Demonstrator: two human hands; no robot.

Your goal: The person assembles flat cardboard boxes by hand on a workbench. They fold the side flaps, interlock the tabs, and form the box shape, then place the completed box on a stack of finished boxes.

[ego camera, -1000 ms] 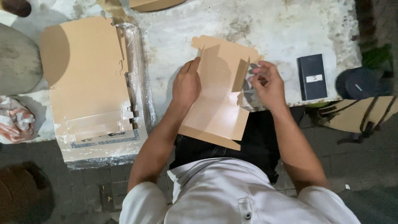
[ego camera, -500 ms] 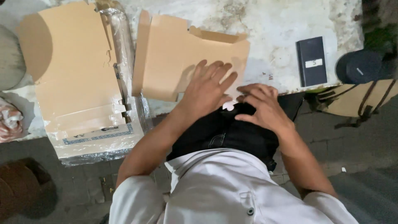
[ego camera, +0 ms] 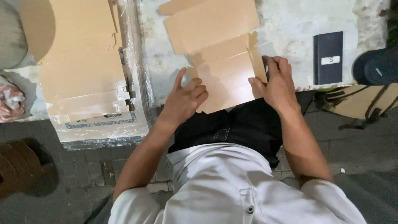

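A flat cardboard sheet point(ego camera: 219, 62) lay on the worn white table point(ego camera: 290, 25), straight ahead of the person, its long side running away from the body toward the far edge. The right hand point(ego camera: 277, 81) pinched a raised side flap point(ego camera: 257, 62) at the sheet's right edge; the left hand point(ego camera: 184, 99) rested loosely spread at its near left corner. A wrapped stack of cardboard point(ego camera: 83, 70) sat left, a dark phone point(ego camera: 328, 57) right, above a paved floor.
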